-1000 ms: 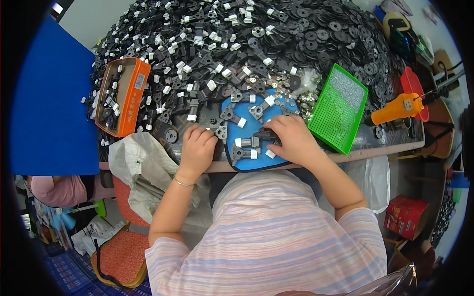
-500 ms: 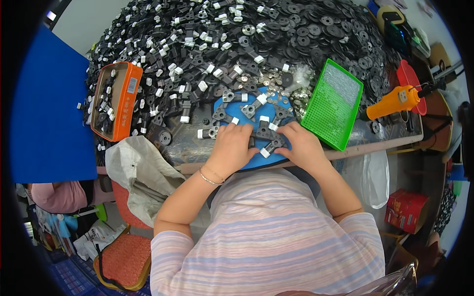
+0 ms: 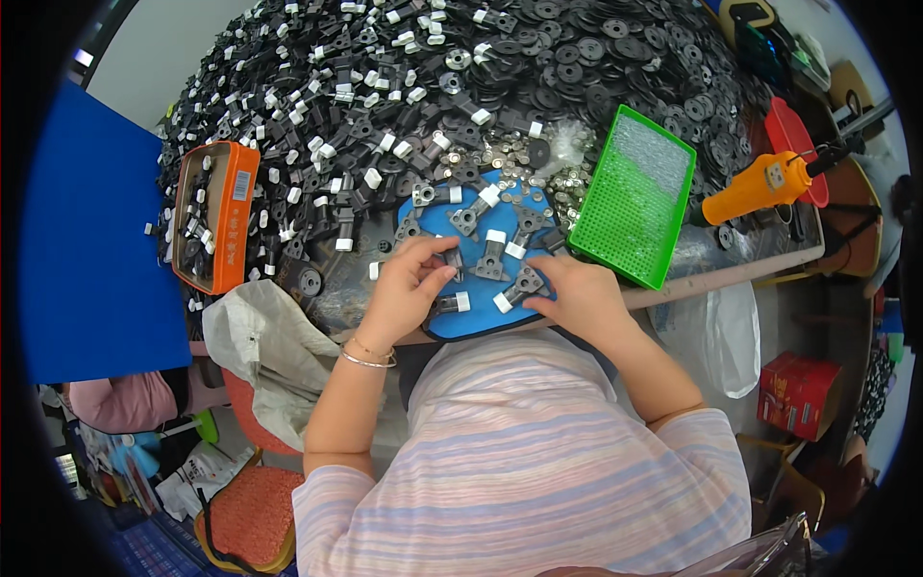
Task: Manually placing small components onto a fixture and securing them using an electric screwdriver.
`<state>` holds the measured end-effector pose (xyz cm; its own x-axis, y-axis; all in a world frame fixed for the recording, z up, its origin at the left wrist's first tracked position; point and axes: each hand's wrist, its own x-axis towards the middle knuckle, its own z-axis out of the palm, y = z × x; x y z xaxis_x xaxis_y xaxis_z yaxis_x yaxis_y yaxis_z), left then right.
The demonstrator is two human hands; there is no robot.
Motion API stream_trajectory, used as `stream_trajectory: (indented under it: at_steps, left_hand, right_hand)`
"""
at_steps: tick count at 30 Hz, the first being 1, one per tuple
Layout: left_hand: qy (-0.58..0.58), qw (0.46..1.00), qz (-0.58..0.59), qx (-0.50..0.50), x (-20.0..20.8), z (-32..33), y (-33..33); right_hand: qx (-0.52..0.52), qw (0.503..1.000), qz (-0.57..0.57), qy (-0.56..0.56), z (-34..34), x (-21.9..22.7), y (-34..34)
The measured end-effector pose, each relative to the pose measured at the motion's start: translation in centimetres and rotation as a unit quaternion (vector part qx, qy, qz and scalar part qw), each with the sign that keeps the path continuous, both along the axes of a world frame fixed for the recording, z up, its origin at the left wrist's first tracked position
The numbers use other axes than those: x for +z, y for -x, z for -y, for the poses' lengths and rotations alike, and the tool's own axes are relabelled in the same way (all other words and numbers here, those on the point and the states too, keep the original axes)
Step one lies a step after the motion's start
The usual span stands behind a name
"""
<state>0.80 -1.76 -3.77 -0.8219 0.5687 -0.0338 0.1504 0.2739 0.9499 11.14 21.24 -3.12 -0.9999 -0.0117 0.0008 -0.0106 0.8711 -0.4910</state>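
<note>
A blue mat (image 3: 473, 327) lies at the table's front edge with several black plastic parts on it, each with a triangular holed head and a white block end. My right hand (image 3: 588, 296) closes its thumb and fingers on one such black-and-white part (image 3: 524, 286) at the mat's right. On the left side of the mat my left hand (image 3: 409, 290) has its thumb and bent fingers round a dark part (image 3: 452, 258), mostly covered by the fingers. Between the hands lies another black part (image 3: 491, 258), its white end pointing away from me. Below the left fingers rests a part with a white end (image 3: 461, 302).
A large heap of black parts (image 3: 317, 87) and black discs (image 3: 615, 48) covers the table's back. Small metal discs (image 3: 514, 154) lie beyond the mat. A green tray (image 3: 615, 240) stands right, an orange box (image 3: 231, 231) left, an orange-handled tool (image 3: 760, 190) far right.
My left hand has moved left, away from the middle of the mat, uncovering parts there. My right hand stays near its place, with a part at its fingertips. The view has shifted slightly.
</note>
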Motion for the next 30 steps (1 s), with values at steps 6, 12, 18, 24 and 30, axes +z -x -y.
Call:
stream_trajectory:
  at_steps: [6,12,18,24,30]
  left_hand:
    - [0.02,0.999,0.04,0.012,-0.1,0.7,0.2]
    - [0.087,0.996,0.01,0.002,1.8,1.4,0.1]
    - [0.167,0.985,-0.02,0.029,2.5,1.0,-0.2]
    - [0.144,0.986,-0.081,0.023,0.9,0.8,0.4]
    - [0.223,0.958,-0.177,-0.04,0.5,-1.0,0.0]
  right_hand:
    - [-0.072,0.997,0.011,-0.021,-1.3,2.0,0.1]
    - [-0.002,0.983,-0.069,-0.168,-1.7,1.0,2.9]
    - [0.033,0.983,-0.049,-0.171,-2.0,0.7,3.2]
    - [-0.039,0.983,-0.177,0.034,-1.3,0.5,2.0]
    - [-0.037,0.974,-0.217,0.049,-0.9,-2.5,0.7]
